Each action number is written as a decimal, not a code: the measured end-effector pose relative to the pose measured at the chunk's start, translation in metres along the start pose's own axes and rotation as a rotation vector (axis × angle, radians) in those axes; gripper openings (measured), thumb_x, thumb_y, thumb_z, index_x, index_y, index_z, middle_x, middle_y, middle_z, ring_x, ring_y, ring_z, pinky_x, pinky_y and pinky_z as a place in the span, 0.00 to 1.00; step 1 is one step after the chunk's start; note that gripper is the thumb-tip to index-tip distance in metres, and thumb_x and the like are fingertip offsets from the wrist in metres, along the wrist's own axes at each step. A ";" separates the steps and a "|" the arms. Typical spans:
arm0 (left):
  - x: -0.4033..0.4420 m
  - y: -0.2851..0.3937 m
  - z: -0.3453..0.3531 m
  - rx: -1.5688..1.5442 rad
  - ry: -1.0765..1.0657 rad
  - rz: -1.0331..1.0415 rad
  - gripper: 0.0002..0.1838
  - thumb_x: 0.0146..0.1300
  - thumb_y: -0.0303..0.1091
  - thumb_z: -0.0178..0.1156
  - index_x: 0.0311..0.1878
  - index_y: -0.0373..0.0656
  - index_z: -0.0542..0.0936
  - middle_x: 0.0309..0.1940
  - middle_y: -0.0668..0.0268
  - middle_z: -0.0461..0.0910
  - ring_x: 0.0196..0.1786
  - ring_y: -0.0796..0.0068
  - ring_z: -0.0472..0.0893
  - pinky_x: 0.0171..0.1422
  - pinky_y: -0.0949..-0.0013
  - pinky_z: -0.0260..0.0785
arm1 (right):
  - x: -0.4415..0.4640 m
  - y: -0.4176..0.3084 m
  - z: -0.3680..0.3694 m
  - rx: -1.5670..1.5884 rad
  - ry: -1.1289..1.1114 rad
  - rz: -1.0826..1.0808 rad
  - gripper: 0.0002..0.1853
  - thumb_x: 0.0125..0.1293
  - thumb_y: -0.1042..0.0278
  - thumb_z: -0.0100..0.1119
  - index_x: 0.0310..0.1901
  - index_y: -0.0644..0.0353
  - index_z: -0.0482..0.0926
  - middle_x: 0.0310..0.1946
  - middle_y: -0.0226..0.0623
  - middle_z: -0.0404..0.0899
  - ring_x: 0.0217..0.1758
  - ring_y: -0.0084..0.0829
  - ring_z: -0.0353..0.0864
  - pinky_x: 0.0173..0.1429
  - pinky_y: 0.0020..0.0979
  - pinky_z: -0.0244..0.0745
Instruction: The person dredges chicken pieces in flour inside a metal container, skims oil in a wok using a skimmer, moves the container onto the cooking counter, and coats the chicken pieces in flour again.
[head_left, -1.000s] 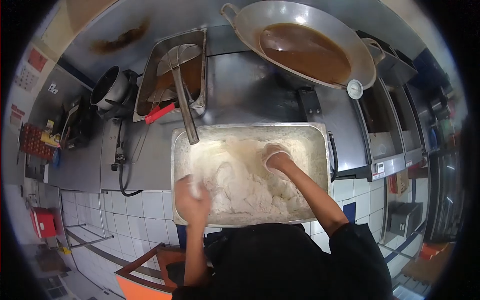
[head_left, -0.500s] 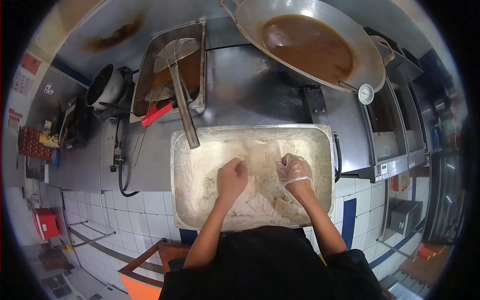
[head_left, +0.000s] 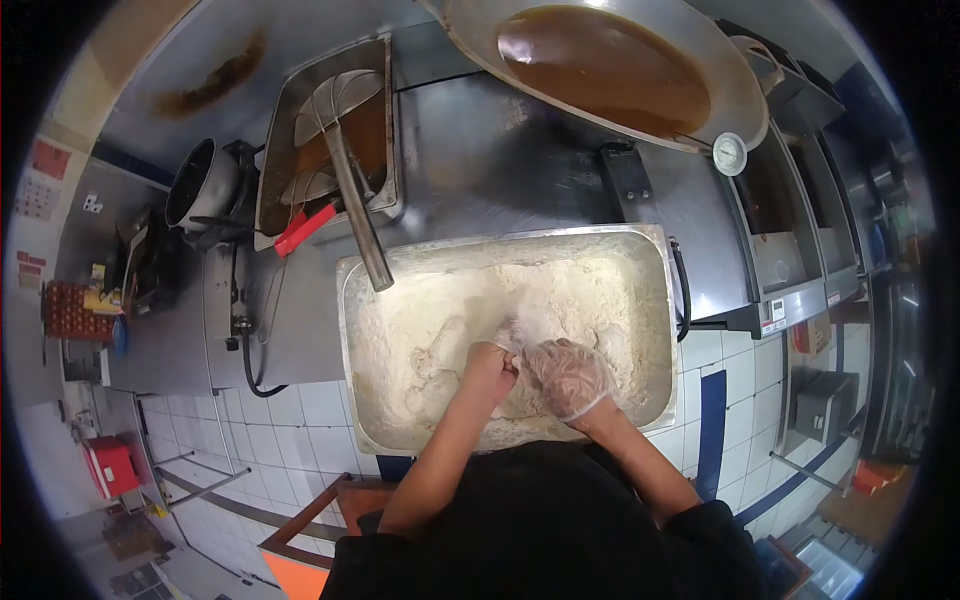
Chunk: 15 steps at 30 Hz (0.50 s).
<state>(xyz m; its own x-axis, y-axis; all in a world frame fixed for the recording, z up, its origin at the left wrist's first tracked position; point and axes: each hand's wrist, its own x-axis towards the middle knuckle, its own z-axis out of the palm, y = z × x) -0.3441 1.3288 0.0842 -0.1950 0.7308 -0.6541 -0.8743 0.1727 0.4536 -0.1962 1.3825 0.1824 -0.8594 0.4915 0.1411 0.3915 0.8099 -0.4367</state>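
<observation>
A large metal tray (head_left: 352, 408) holds pale flour (head_left: 400, 320) with flour-covered lumps in it. Over its lower middle, my left hand (head_left: 490, 371) is bare and its fingers are curled closed. Right beside it, my right hand (head_left: 568, 378) wears a clear plastic glove dusted with flour, its fingers bent toward the left hand. The two hands meet or nearly meet at the fingertips. Whatever lies between the fingers is too small and hazy to make out.
Behind the tray, a deep pan (head_left: 392, 190) of brown liquid holds strainers, one with a long handle (head_left: 362, 215), and red-handled tongs (head_left: 305, 230). A wok (head_left: 740, 90) of brown oil with a dial thermometer (head_left: 730, 154) stands at the back right. A pot (head_left: 205, 185) sits left.
Both hands have come together over the tray's middle; the left moved right and the right moved slightly left and down. The camera view has shifted a little.
</observation>
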 end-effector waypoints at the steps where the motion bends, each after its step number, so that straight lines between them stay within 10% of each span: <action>1: 0.005 -0.006 -0.012 -0.101 -0.092 0.088 0.08 0.68 0.30 0.53 0.46 0.44 0.79 0.35 0.70 0.78 0.35 0.78 0.77 0.34 0.75 0.67 | 0.002 0.002 0.000 0.029 0.007 0.051 0.14 0.58 0.66 0.59 0.46 0.60 0.76 0.35 0.43 0.77 0.40 0.44 0.78 0.43 0.43 0.74; 5: -0.001 -0.020 -0.010 0.703 0.020 0.671 0.13 0.70 0.30 0.52 0.54 0.41 0.76 0.43 0.65 0.77 0.45 0.72 0.77 0.47 0.68 0.71 | 0.002 0.007 0.019 0.027 -0.046 0.105 0.14 0.57 0.68 0.59 0.45 0.59 0.75 0.35 0.44 0.77 0.39 0.45 0.78 0.42 0.45 0.73; 15: -0.007 0.024 0.028 -0.033 0.075 -0.010 0.30 0.74 0.57 0.41 0.70 0.48 0.67 0.52 0.65 0.76 0.52 0.69 0.76 0.57 0.65 0.71 | -0.004 -0.003 0.042 0.343 -0.118 0.039 0.12 0.64 0.65 0.56 0.49 0.56 0.76 0.42 0.48 0.78 0.45 0.51 0.78 0.50 0.46 0.73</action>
<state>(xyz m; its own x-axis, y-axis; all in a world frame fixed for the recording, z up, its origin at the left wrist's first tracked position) -0.3514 1.3459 0.1168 -0.2177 0.6774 -0.7026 -0.8905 0.1568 0.4271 -0.2080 1.3644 0.1461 -0.8858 0.4634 0.0239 0.3086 0.6268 -0.7155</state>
